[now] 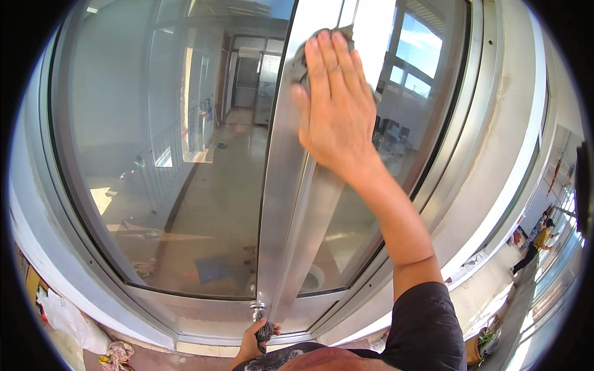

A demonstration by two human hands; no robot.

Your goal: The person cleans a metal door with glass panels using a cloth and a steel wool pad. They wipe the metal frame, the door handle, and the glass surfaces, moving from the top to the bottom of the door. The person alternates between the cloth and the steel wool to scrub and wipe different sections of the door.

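Note:
My right hand point(341, 102) lies flat over a grey cloth point(299, 69), pressing it to the upper part of the aluminium door stile point(283, 195). The fingers point upward and cover most of the cloth. Low down, my left hand point(254, 337) is closed around a door handle in a dark textured cover point(264, 330). Shiny metal shows at the handle's upper end. Left of the stile is a large glass pane point(218, 185), through which a hallway can be seen. A narrower glass pane point(357, 222) stands to the right, partly behind my forearm.
A pale wall point(487, 139) borders the door frame. Bottom left, a white bag point(74, 320) and a patterned cloth point(116, 356) lie on the floor. Far right, a person point(538, 243) stands by windows. A potted plant point(482, 343) is at lower right.

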